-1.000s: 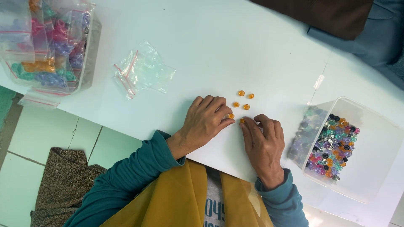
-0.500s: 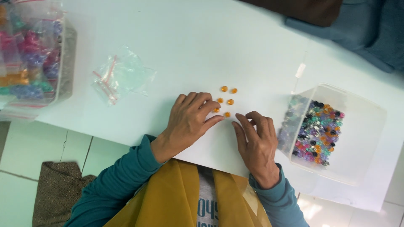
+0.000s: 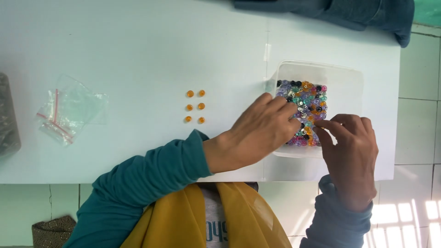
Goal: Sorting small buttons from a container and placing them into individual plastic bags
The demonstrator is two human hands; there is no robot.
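Both hands had moved from the six orange beads (image 3: 195, 106), set in two rows on the white surface (image 3: 138, 46), into the clear tub of mixed beads (image 3: 342, 80); left hand (image 3: 257, 131) and right hand (image 3: 351, 156) pinched among them, their grip on any bead impossible to tell.

Bare table (image 3: 138, 41) lies open between orange beads (image 3: 195, 106) and tub (image 3: 342, 85); bags (image 3: 66, 112) crowd the left.
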